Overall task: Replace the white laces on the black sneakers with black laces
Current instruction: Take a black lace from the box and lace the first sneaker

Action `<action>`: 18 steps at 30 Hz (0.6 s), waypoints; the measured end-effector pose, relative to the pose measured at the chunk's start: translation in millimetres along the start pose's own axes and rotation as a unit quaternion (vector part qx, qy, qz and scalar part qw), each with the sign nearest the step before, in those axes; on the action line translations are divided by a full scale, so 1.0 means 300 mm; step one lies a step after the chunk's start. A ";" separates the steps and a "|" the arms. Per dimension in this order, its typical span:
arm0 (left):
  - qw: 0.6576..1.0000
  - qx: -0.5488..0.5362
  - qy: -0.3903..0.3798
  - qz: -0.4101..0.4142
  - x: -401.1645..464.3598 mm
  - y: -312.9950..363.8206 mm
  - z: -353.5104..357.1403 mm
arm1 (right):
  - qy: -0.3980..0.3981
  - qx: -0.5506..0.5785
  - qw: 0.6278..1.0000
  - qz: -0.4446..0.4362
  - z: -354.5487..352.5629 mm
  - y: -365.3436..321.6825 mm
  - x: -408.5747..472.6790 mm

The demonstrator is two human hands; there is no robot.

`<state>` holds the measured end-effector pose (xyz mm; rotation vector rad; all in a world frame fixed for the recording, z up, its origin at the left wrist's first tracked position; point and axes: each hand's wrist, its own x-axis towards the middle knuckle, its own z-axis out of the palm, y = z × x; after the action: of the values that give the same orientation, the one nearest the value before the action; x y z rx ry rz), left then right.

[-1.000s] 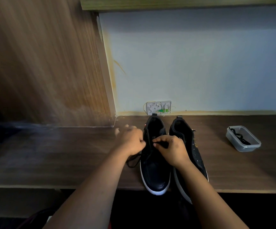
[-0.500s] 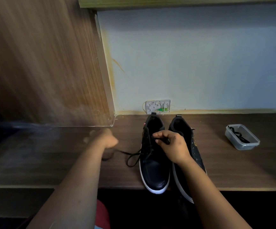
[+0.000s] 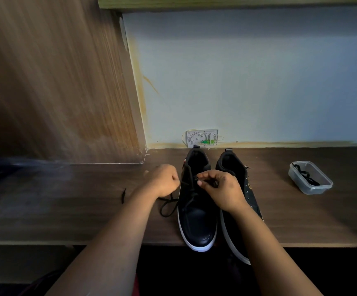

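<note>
1. Now two black sneakers stand side by side on the desk [image 3: 290, 214], heels toward the wall, toes over the near edge.
2. Left sneaker [image 3: 196, 218] carries a black lace [image 3: 169, 207] through its eyelets; a loose loop of it lies on the desk just left of the shoe.
3. Left hand [image 3: 164, 181] is curled into a fist just beside the left sneaker, its fingers gripping the lace where it leaves the shoe.
4. Right hand [image 3: 222, 190] sits over the left sneaker's eyelets, thumb and forefinger pinching the lace there.
5. Right sneaker [image 3: 248, 189] is partly hidden by the right forearm; whether it is laced cannot be told.
6. A clear tub [image 3: 310, 178] stands well to the right on the desk, with another dark lace inside.
7. A small dark scrap [image 3: 123, 194] lies on the desk left of the left forearm; what it is cannot be told.
8. A white wall box [image 3: 202, 138] sits on the wall behind the heels.
</note>
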<state>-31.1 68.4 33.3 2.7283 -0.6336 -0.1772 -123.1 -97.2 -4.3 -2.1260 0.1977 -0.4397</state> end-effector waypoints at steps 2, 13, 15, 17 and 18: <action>0.998 0.038 0.051 -0.030 0.001 -0.026 -0.042 | -0.009 -0.016 1.000 -0.002 -0.003 -0.001 0.002; 0.986 0.105 -0.015 -0.130 -0.004 -0.086 -0.084 | -0.061 -0.390 0.915 -0.079 0.027 -0.042 -0.024; 0.984 0.110 -0.023 -0.138 -0.006 -0.087 -0.084 | -0.075 -0.413 0.906 -0.061 0.023 -0.052 -0.027; 0.982 0.114 -0.038 -0.146 -0.004 -0.089 -0.080 | -0.091 -0.393 0.914 -0.048 0.010 -0.052 -0.022; 0.981 0.112 -0.044 -0.149 -0.004 -0.089 -0.077 | -0.095 -0.375 0.921 -0.039 0.003 -0.053 -0.019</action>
<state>-16.8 98.2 45.8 3.0391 -0.2758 -0.3152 -128.5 -86.1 7.0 -2.9229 0.1865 -0.2087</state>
